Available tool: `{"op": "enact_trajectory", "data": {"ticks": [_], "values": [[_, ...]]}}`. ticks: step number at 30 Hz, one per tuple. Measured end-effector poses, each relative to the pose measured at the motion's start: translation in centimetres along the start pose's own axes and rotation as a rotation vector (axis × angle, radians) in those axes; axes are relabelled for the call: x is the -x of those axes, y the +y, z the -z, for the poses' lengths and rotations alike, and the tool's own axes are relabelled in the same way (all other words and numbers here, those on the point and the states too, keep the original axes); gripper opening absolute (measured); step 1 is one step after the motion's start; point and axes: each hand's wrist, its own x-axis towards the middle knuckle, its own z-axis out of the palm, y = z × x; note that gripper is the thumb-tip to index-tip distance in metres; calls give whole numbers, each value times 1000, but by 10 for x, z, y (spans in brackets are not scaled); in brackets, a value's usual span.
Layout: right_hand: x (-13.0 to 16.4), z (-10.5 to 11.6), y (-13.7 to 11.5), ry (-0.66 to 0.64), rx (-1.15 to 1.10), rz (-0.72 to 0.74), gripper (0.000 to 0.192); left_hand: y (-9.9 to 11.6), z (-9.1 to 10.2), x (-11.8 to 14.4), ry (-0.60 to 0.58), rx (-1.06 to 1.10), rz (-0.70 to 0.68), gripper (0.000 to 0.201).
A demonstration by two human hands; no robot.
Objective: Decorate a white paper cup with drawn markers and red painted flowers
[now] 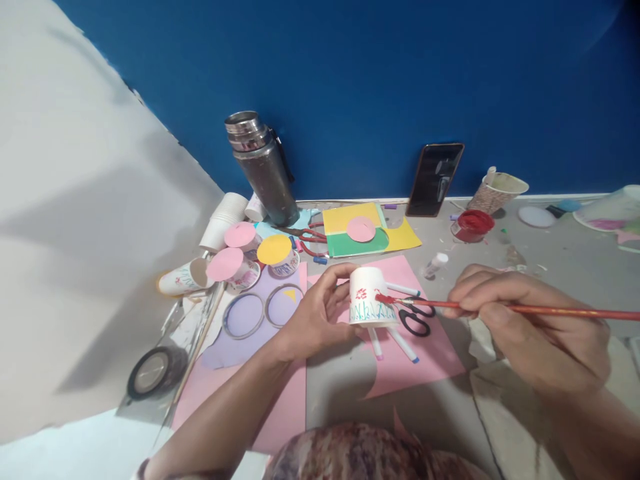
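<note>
Near the desk's front edge, left hand (320,313) pinches inverted paper cup (371,297): light, crushable, best held by its rim; right hand (520,320) pinches paintbrush (500,309).

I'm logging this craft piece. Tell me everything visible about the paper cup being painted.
The cup is small, white and looks like paper, held upside down above the pink sheet. Red flower marks sit on its side over a band of blue-green strokes near the rim. The left hand grips it from the left; the red tip of the brush, held in the right hand, touches its side.
</note>
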Motion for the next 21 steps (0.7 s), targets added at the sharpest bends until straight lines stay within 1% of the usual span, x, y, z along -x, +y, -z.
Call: {"op": "enact_trajectory", "data": {"ticks": [4, 8, 13, 18, 21], "values": [[-1, -1, 1, 35, 2, 6, 23, 0, -1, 0, -6, -25, 5, 76], [1, 0, 3, 0, -8, 10, 23, 0, -2, 1, 8, -41, -1, 77], [1, -2, 5, 23, -14, 10, 24, 2, -3, 1, -14, -52, 19, 77], [0, -3, 4, -24, 9, 20, 23, 3, -3, 1, -16, -73, 25, 76], [0, -2, 4, -2, 24, 28, 23, 1, -2, 1, -23, -63, 29, 76]]}}
